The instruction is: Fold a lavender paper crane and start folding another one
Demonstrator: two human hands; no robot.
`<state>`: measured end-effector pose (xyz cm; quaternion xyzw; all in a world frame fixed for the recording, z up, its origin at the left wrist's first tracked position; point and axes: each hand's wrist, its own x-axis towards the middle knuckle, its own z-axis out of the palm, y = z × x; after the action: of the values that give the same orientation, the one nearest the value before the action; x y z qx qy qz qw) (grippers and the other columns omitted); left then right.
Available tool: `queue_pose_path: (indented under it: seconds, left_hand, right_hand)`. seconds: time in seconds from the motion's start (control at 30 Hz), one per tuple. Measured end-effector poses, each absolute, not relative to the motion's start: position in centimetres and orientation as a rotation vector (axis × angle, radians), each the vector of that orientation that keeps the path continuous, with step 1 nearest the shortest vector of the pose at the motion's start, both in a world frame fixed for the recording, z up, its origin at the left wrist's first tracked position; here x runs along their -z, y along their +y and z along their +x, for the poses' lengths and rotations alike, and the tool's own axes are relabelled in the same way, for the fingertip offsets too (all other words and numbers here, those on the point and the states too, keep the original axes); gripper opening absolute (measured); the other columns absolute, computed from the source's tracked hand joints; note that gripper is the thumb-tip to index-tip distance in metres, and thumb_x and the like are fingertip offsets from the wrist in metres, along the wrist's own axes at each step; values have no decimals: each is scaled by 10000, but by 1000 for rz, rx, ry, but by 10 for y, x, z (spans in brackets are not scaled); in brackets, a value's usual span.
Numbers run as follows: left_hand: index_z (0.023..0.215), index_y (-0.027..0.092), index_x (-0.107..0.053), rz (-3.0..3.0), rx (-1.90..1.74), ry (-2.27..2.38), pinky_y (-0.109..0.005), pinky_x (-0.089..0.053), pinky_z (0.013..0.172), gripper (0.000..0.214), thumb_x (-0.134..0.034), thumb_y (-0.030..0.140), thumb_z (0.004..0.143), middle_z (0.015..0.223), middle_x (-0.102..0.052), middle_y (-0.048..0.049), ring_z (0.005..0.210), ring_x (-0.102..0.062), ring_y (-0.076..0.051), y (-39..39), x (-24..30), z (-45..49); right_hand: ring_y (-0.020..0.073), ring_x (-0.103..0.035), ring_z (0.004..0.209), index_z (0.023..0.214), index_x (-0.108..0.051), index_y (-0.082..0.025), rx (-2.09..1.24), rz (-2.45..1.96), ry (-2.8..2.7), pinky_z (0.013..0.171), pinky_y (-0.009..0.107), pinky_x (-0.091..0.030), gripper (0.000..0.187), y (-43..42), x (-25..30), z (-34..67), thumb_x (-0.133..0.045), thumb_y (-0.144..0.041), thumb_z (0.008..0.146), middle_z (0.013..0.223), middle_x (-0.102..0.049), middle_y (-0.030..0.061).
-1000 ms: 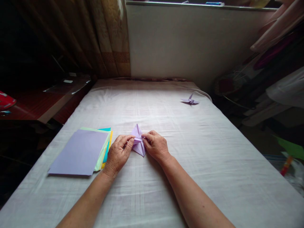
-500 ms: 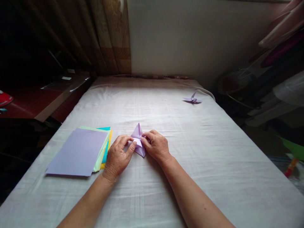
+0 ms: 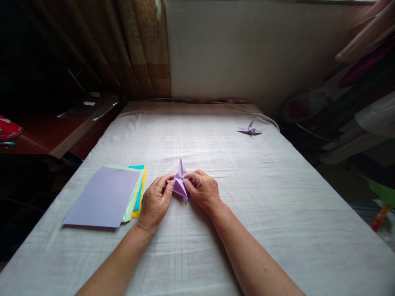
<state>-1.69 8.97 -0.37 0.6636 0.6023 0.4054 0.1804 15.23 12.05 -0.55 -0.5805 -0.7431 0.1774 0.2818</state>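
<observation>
A small folded piece of purple paper [image 3: 179, 186] lies on the white cloth [image 3: 216, 230] in the middle of the view, its point aimed away from me. My left hand [image 3: 155, 202] pinches its left side with thumb and forefinger. My right hand [image 3: 202, 190] pinches its right side, fingers curled onto the fold. Both hands rest on the cloth and meet at the paper's centre.
A stack of coloured sheets [image 3: 106, 196] with a purple one on top lies left of my left hand. A finished purple paper crane [image 3: 249, 130] sits far right on the cloth. A dark wooden table [image 3: 49, 133] stands at the left; clutter fills the right side.
The folded paper has grown narrower between my fingers, its sides drawn in toward the centre. Both hands stayed in about the same place.
</observation>
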Motion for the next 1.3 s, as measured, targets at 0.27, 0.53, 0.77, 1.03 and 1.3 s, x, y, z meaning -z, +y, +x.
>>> queue_pose_path:
  seconds: [0.27,0.53,0.77,1.03,1.3]
  left_hand:
    - [1111,207,-668,1924,-1121,1674,-334,-519,918,283,-495,349,937,1066,-717,-68,959,-672,-200,88,10,-18]
    - [1117,205,-672,1924,-1111,1692,-349,-529,918,305,-480,352,932,1067,-725,-74,956,-678,-207,88,9,-19]
    - [1162,217,-676,2022,-1096,1671,-374,-513,971,322,-480,329,933,1147,-713,-82,1052,-668,-226,87,10,-17]
    - [1145,202,-672,2037,-1133,1659,-377,-481,1007,310,-478,329,939,1181,-700,-91,1101,-649,-228,86,12,-19]
    - [1097,217,-615,1938,-890,1839,-319,-522,775,360,-528,498,890,967,-728,-62,879,-689,-230,96,-5,-10]
  right_hand:
    - [123,-625,702,788,-729,-276,-431,-1691,-1970,593,234,-361,261,122,0,144,-619,-496,874,809,-697,-18]
    - [149,-640,694,760,-716,-251,-391,-1824,-2037,574,255,-357,390,126,-10,135,-559,-585,888,815,-703,20]
    - [152,-636,713,792,-715,-253,-317,-1814,-2056,573,246,-346,317,123,-9,130,-569,-514,896,824,-695,27]
    - [134,-631,702,791,-714,-264,-383,-1765,-2057,571,247,-320,302,126,-4,137,-551,-482,921,823,-700,2]
    - [146,-631,711,820,-720,-262,-414,-1772,-2090,564,251,-324,253,127,-9,137,-563,-437,913,839,-701,10]
